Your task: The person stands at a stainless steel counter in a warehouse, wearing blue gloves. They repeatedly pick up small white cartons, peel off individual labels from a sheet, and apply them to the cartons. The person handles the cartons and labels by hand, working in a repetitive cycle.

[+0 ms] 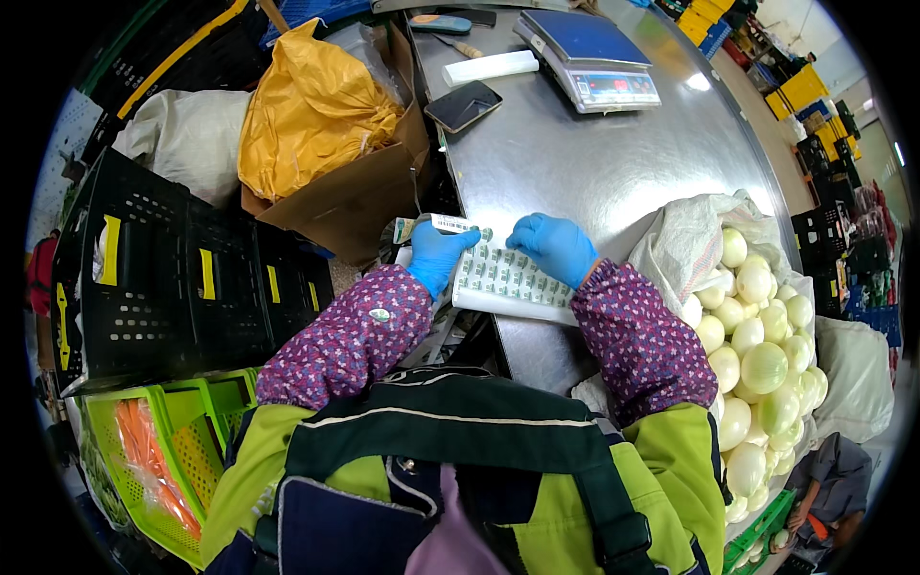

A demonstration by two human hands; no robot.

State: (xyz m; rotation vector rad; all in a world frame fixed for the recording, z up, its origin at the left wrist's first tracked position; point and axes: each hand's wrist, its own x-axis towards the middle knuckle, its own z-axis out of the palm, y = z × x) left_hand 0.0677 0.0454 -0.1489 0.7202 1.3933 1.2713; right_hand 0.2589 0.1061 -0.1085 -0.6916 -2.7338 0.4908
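- The left hand (439,255), in a blue glove, lay on the left end of a label sheet (508,278), its fingers (464,241) curled and pinching the sheet's upper left corner beside a loose strip of label (453,223).
- The right hand (556,247), also gloved in blue, rested on the sheet's upper right part, fingers bent down onto it; whether they gripped the sheet or only pressed it could not be told.
- The sheet lay flat at the near edge of the steel surface (594,163), between the two hands and touching both.
- A sack (685,244) of peeled white onions (757,364) stood open just right of the right forearm.
- Farther back on the surface were a scale (586,59), a white bar (491,67) and a dark phone (463,104), well apart from the hands.
- Left of the surface stood a cardboard box (350,196) holding a yellow bag (311,110), then black crates (182,273) and a green crate (172,450) with carrots (153,465).
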